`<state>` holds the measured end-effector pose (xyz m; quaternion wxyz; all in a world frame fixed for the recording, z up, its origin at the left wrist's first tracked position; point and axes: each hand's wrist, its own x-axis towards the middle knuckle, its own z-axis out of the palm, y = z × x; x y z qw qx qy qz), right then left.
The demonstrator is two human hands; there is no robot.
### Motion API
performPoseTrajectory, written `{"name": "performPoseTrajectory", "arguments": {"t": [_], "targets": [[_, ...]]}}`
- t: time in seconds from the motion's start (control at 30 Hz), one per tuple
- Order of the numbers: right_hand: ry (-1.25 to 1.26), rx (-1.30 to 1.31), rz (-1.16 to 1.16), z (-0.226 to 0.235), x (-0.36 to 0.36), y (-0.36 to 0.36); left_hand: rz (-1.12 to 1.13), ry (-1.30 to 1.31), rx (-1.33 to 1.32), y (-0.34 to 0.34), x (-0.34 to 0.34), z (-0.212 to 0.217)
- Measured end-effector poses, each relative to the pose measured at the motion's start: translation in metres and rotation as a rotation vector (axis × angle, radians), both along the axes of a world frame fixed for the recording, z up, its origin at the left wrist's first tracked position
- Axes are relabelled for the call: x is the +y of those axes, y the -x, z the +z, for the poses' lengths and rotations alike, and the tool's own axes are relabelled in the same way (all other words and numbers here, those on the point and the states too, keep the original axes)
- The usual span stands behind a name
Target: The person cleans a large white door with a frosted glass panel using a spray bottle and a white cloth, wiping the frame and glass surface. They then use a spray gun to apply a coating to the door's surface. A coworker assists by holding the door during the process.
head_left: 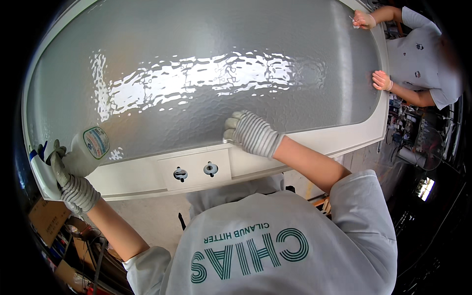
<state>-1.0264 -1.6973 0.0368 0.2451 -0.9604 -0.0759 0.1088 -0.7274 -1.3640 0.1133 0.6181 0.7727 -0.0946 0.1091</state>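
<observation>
Spray bottle is tilting at the near-left corner of the panel, left hand gripping its neck; right hand is half-curling by the near edge, contents unclear.

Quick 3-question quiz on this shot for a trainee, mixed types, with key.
1. Multiple choice. How does the person's left hand relate to the spray bottle?
A) Well apart from it
B) Gripping it
C) Lying flat beneath its base

2. True or false: the person's right hand is bare.

3. Count: how many roundish cut-outs show in the pale frame nearest the person?

Key:
1. B
2. False; it wears a striped glove.
3. Two
</observation>
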Motion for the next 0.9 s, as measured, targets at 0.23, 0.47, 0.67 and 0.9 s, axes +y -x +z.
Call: {"name": "performPoseTrajectory", "arguments": {"t": [0.23,0.47,0.67,0.9], "targets": [[-0.133,-0.025,-0.115,0.004,0.07,-0.019,0.014,-0.172,-0.157,0.029,-0.042,0.025],[0.158,0.26,-0.572,0.044,-0.122,0.206,-0.123,0.059,-0.066,0.055,-0.067,0.046],[0.082,0.155,-0.941,0.052,-0.148,0.235,-0.152,0.22,-0.078,0.099,-0.158,0.051],[-0.176,0.042,-0.102,0.037,-0.076,0.06,-0.149,0.084,-0.018,0.111,-0.194,0.066]]}}
